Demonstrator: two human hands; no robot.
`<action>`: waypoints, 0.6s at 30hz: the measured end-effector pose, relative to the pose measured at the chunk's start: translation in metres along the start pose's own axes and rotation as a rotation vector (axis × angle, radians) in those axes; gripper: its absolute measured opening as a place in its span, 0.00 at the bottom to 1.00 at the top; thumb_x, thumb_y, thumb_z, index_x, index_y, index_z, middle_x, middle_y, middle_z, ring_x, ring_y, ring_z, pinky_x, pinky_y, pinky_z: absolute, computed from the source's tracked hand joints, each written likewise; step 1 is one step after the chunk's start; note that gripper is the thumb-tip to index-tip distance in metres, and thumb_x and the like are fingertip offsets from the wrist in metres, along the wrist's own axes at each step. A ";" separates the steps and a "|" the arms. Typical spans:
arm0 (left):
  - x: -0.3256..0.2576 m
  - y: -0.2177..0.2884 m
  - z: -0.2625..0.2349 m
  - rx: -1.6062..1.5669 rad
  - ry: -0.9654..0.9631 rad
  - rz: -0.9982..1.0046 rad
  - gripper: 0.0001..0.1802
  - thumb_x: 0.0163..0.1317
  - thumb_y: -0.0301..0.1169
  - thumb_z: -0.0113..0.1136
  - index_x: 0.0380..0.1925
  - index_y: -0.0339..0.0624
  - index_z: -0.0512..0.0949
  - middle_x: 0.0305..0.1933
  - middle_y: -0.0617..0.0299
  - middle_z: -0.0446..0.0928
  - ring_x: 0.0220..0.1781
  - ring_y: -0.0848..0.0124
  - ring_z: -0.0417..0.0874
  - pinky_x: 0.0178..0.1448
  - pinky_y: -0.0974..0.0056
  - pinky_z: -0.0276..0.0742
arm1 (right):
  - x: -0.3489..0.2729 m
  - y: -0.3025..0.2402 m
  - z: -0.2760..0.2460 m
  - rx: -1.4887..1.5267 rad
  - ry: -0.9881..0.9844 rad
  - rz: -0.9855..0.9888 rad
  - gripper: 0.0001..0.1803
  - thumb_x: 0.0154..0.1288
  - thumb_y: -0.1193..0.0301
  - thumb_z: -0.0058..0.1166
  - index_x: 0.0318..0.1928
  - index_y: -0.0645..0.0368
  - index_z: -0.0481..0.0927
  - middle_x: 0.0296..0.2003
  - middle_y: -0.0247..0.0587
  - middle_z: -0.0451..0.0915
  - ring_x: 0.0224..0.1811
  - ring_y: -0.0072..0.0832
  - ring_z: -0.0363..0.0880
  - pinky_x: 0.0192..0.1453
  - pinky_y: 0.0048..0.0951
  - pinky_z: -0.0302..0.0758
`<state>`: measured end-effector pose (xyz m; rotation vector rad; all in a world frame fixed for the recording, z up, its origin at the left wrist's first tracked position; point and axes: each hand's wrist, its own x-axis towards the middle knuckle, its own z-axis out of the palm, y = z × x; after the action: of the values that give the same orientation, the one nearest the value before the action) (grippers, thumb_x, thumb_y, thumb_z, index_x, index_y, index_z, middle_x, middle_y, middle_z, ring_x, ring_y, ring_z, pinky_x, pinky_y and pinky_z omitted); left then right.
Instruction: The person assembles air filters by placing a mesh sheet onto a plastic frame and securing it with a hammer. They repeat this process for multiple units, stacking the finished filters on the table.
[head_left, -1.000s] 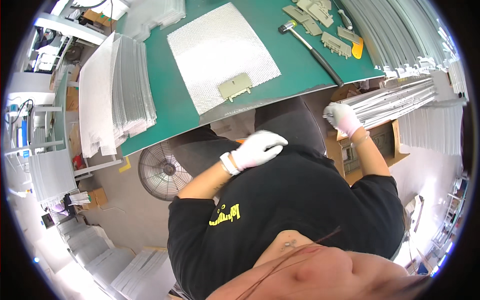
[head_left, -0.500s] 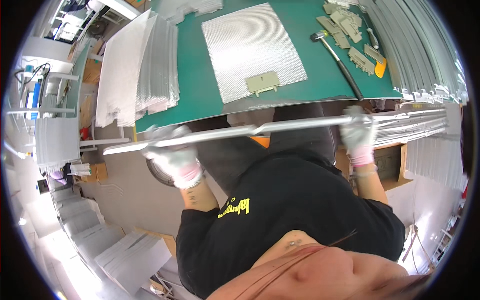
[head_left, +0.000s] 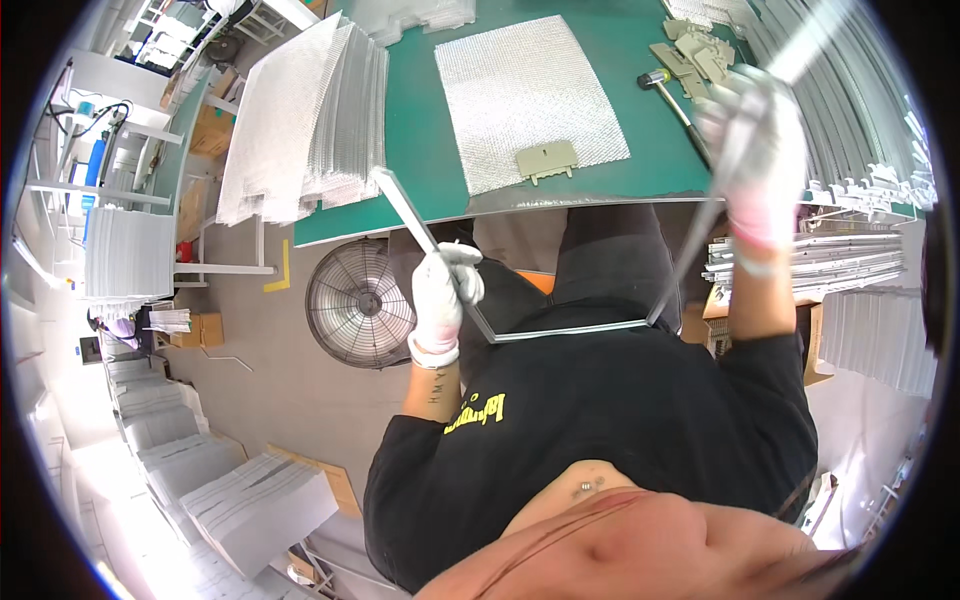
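Observation:
A thin silvery metal frame strip [head_left: 570, 331] is bent at two corners into an open U, its middle length close to my black shirt. My gloved left hand [head_left: 445, 290] is closed round the left length, whose end points up toward the table edge. My gloved right hand [head_left: 758, 150], smeared by motion, is closed round the right length, which rises past it to the upper right. On the green table [head_left: 410, 115] ahead lies a silvery mesh sheet [head_left: 530, 95]. A small olive-beige plate [head_left: 547, 160] with prongs rests on the sheet's near edge.
Stacked mesh sheets [head_left: 290, 120] stand at the table's left. A hammer [head_left: 675, 105] and loose olive-beige plates [head_left: 700, 50] lie at the right. Metal strips [head_left: 815, 262] are piled below the table's right side. A floor fan [head_left: 362, 302] stands at left.
The strip, nearly straight and level before, is now folded into a U. My right hand has risen toward the upper right; my left hand has shifted rightward.

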<state>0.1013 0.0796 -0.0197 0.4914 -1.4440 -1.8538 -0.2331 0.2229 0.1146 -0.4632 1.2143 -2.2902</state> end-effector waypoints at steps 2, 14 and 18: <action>-0.003 -0.009 0.011 -0.030 0.141 -0.060 0.27 0.79 0.48 0.44 0.45 0.29 0.76 0.17 0.67 0.66 0.16 0.74 0.68 0.23 0.66 0.70 | 0.040 0.062 -0.003 0.139 -0.206 0.072 0.15 0.78 0.60 0.47 0.48 0.61 0.73 0.41 0.40 0.76 0.44 0.29 0.77 0.54 0.30 0.77; 0.003 -0.066 0.099 -0.092 0.065 -0.306 0.32 0.73 0.36 0.57 0.71 0.37 0.60 0.68 0.48 0.68 0.68 0.56 0.71 0.70 0.55 0.69 | 0.025 0.154 -0.048 -0.333 -0.398 0.316 0.18 0.79 0.64 0.46 0.56 0.66 0.73 0.41 0.41 0.80 0.47 0.27 0.81 0.55 0.30 0.78; 0.047 -0.121 0.134 -0.833 -0.124 -0.525 0.27 0.76 0.45 0.50 0.67 0.39 0.66 0.67 0.48 0.72 0.67 0.58 0.74 0.74 0.49 0.65 | -0.039 0.119 -0.042 -0.474 -0.346 0.394 0.23 0.80 0.66 0.42 0.68 0.65 0.65 0.42 0.44 0.81 0.39 0.25 0.82 0.47 0.26 0.79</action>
<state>-0.0584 0.1480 -0.0880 0.3438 -0.5058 -2.7112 -0.1902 0.2170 -0.0100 -0.6844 1.5043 -1.5163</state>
